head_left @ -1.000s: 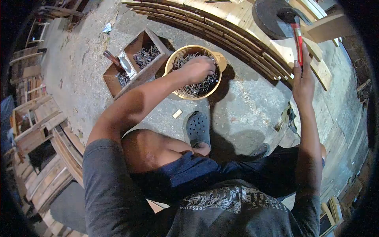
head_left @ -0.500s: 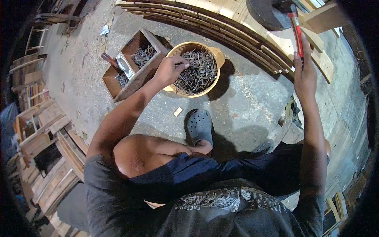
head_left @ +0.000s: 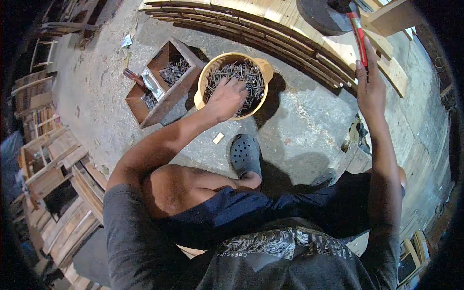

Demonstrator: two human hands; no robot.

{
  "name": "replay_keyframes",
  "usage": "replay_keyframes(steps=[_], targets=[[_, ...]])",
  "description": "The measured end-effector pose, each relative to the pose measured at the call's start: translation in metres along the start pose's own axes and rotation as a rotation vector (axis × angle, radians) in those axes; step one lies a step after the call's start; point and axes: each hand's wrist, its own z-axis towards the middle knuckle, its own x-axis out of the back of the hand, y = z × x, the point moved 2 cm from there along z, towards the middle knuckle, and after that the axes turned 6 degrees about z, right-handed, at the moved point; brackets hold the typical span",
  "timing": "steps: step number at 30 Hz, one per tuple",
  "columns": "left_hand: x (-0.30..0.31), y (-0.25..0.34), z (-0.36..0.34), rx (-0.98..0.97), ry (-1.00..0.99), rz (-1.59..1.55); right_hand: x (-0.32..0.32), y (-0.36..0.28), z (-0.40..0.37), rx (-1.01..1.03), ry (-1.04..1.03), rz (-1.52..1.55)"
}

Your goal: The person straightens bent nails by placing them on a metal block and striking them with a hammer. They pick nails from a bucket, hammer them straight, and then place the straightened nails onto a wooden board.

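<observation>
My left hand [head_left: 227,99] is down in a yellow basin [head_left: 198,99] filled with loose nails [head_left: 251,79]. Its fingers curl into the nails, and the fingertips are partly hidden. Beside the basin a wooden box [head_left: 166,104] with two compartments holds more nails, and a tool with a metal body and brown handle [head_left: 152,84] lies across it. On the right, my right hand [head_left: 371,94] is closed around a slim red-handled tool [head_left: 360,41] pointing away from me. Its far end is beside a dark round block [head_left: 324,19].
A stack of curved wooden boards [head_left: 270,29] runs along the far side. Wooden frames and pieces [head_left: 53,183] crowd the left. A small wood chip [head_left: 218,138] lies on the concrete floor [head_left: 299,121] near my grey clog [head_left: 244,154].
My left hand has moved right and down from the basin's left side into the nails. My right hand still holds the red-handled tool in nearly the same place.
</observation>
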Motion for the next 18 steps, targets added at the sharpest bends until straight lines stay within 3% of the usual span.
replay_keyframes(steps=[5, 7, 9, 11, 18], targets=[[-0.002, -0.013, -0.010, 0.169, 0.127, -0.242, 0.000, 0.003, 0.000, 0.004, -0.012, 0.003], [-0.006, -0.020, -0.017, 0.266, 0.182, -0.489, 0.001, 0.002, 0.001, 0.018, -0.011, 0.018], [0.000, -0.019, -0.023, 0.266, 0.204, -0.533, 0.001, 0.002, 0.000, 0.032, -0.007, 0.035], [0.002, -0.018, -0.028, 0.414, 0.189, -0.770, 0.001, 0.004, 0.000, -0.013, -0.028, -0.015], [0.002, -0.020, -0.033, 0.472, 0.230, -0.801, -0.001, 0.003, 0.000, 0.027, 0.008, -0.005]])
